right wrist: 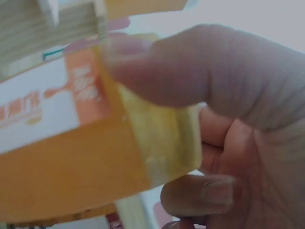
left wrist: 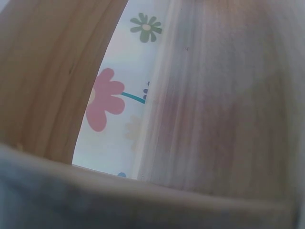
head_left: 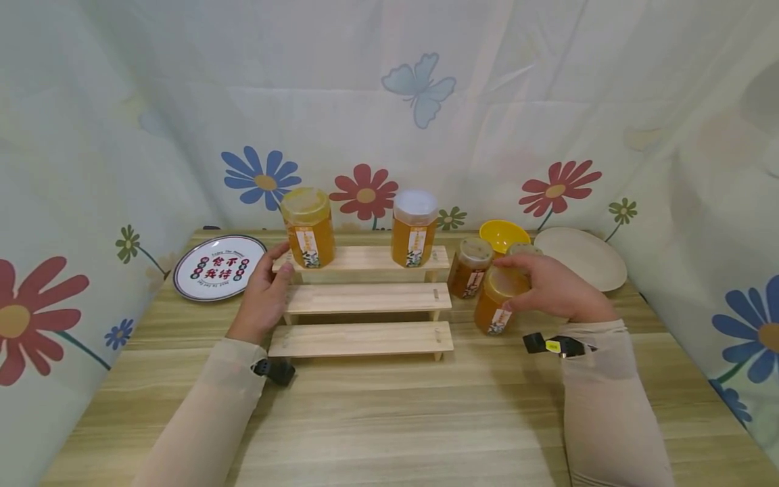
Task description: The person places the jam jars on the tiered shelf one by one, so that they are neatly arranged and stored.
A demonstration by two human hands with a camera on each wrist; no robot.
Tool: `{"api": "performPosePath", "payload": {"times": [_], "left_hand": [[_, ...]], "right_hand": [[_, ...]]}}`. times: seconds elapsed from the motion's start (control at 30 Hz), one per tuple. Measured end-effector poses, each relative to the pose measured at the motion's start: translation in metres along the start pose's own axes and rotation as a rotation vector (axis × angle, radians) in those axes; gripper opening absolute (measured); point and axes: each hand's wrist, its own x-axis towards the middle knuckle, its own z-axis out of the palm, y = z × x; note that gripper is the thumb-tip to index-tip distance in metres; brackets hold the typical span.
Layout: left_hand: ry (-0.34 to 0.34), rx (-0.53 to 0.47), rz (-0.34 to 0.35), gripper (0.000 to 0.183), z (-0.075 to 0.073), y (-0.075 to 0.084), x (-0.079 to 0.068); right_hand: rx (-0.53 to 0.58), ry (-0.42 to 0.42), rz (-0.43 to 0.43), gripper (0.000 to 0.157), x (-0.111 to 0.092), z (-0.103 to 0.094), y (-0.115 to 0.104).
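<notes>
A three-step wooden display rack (head_left: 365, 297) stands on the table, with two honey jars on its top step: a left jar (head_left: 309, 233) with a yellowish lid and a right jar (head_left: 415, 230) with a whitish lid. My left hand (head_left: 263, 297) grips the left end of the top step, thumb in front, close beside the left jar. The left wrist view shows the rack's boards (left wrist: 47, 71) up close, with no fingers. To the right of the rack, my right hand (head_left: 544, 287) holds another honey jar (head_left: 496, 304) around its lid; its thumb (right wrist: 176, 67) lies across the yellow lid.
Just behind the held jar stands a darker honey jar (head_left: 468, 270), with one more jar (head_left: 525, 249) partly hidden by the right hand. A yellow bowl (head_left: 502, 232) and a beige plate (head_left: 584, 257) sit at the back right. A printed plate (head_left: 213, 253) lies left of the rack.
</notes>
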Motion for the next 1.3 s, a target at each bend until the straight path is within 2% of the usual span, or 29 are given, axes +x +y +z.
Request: {"api": "performPosePath", "payload": {"times": [0.13, 0.3, 0.43, 0.63, 0.8, 1.1, 1.3], "left_hand": [[-0.002, 0.004, 0.007, 0.054, 0.0, 0.001, 0.0], [0.002, 0.005, 0.004, 0.054, -0.001, 0.001, -0.001], [0.001, 0.004, -0.006, 0.054, 0.0, 0.003, -0.001], [-0.004, 0.0, -0.013, 0.053, -0.001, 0.003, -0.001], [-0.001, -0.006, -0.004, 0.053, -0.001, 0.004, -0.002], [0.003, -0.005, 0.02, 0.056, 0.001, 0.002, -0.002], [0.007, -0.005, 0.01, 0.056, 0.001, 0.001, -0.001]], "right_hand": [[0.052, 0.05, -0.039, 0.074, -0.006, -0.004, -0.007], [0.269, 0.073, -0.107, 0.075, -0.014, -0.006, -0.018], [0.402, 0.115, -0.169, 0.074, -0.016, -0.002, -0.028], [0.456, 0.193, -0.246, 0.07, -0.012, 0.009, -0.042], [0.499, 0.194, -0.305, 0.069, -0.003, 0.022, -0.051], [0.473, 0.224, -0.291, 0.071, 0.01, 0.037, -0.058], [0.567, 0.216, -0.29, 0.073, 0.015, 0.042, -0.056]]}}
